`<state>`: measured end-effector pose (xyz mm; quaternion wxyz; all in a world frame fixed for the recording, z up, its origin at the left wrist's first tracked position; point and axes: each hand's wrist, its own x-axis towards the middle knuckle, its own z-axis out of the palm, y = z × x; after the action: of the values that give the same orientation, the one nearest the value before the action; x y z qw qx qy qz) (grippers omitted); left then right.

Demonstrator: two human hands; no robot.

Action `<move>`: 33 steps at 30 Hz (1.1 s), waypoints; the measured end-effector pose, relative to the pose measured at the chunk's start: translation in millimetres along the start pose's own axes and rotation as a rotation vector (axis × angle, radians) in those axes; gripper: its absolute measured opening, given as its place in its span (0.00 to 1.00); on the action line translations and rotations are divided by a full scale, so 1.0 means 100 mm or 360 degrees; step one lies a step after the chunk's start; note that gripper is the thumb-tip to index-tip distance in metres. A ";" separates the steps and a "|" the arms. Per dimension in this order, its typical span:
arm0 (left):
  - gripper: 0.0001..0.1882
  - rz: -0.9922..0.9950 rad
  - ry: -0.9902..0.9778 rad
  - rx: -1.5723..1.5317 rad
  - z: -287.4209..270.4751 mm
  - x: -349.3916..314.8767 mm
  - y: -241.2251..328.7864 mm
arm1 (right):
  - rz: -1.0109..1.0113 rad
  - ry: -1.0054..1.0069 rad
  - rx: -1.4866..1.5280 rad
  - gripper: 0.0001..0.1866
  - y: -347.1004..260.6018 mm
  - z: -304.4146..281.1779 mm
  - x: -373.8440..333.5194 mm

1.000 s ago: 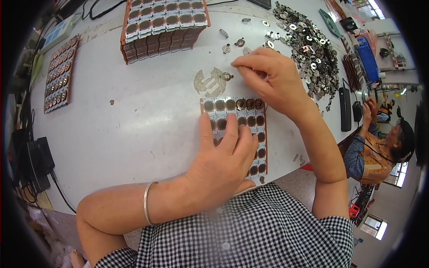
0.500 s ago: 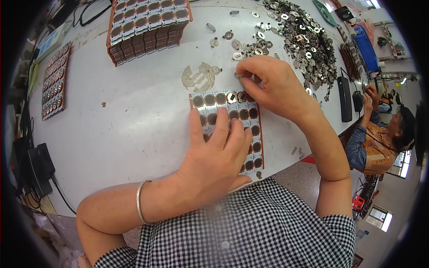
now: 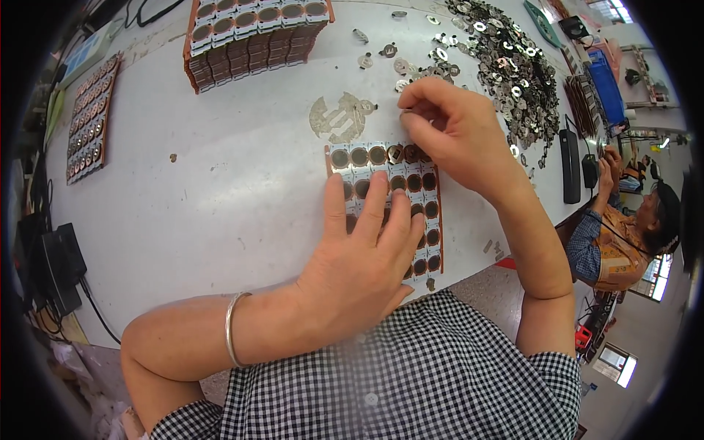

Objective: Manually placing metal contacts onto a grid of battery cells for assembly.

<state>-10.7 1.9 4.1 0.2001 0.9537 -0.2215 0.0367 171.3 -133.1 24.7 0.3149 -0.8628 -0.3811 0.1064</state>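
The panel of dark round discs (image 3: pixel 405 169) is laid on the white table (image 3: pixel 220 183), just in front of the body. It is covered in part by the left hand (image 3: pixel 356 253), whose fingers are spread over it, nothing being clasped (a bracelet (image 3: pixel 231 330) is worn on that wrist). The right hand (image 3: pixel 460 139) is held just beyond the panel's far edge, thumb and forefinger brought close together; whether a small piece is pinched there cannot be made out. Compared with a second ago, that hand has been brought nearer the panel, and its far right corner, then exposed, is now partly hidden. The left hand has been kept in place. The pile of metal pieces (image 3: pixel 517 92) is seen beyond the right hand.
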 end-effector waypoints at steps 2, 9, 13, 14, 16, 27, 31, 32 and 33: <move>0.43 0.0009 0.0012 -0.0019 0.01 0.00 0.00 | 0.0296 -0.0032 0.0666 0.04 -0.10 -0.02 -0.04; 0.43 0.0003 0.0017 -0.0005 0.00 0.01 0.00 | 0.0424 -0.0219 0.0578 0.04 -0.24 0.10 -0.14; 0.43 0.0003 0.0024 0.0020 0.00 0.01 0.01 | 0.0366 -0.0181 0.0428 0.03 -0.26 0.12 -0.15; 0.43 0.0006 0.0019 0.0027 0.00 0.01 0.00 | 0.0343 -0.0157 0.0385 0.03 -0.26 0.12 -0.15; 0.43 0.0009 0.0015 0.0028 0.01 0.01 0.00 | 0.0363 -0.0170 0.0401 0.03 -0.28 0.12 -0.16; 0.45 -0.0027 0.0021 0.0005 0.05 -0.01 0.04 | -0.0078 0.0214 0.0032 0.07 -0.13 0.29 -0.29; 0.45 -0.0065 0.0019 0.0010 0.05 -0.03 0.06 | -0.0056 0.0239 0.0060 0.10 -0.15 0.32 -0.39; 0.45 -0.0075 0.0013 0.0015 0.05 -0.03 0.06 | -0.0039 0.0240 0.0102 0.10 -0.16 0.32 -0.41; 0.45 -0.0073 0.0013 0.0014 0.05 -0.02 0.06 | -0.0038 0.0240 0.0100 0.10 -0.16 0.33 -0.42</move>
<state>-15.5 -4.0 0.9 0.1976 0.9592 -0.1986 0.0371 119.0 -140.2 6.8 0.3709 -0.8534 -0.3629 0.0493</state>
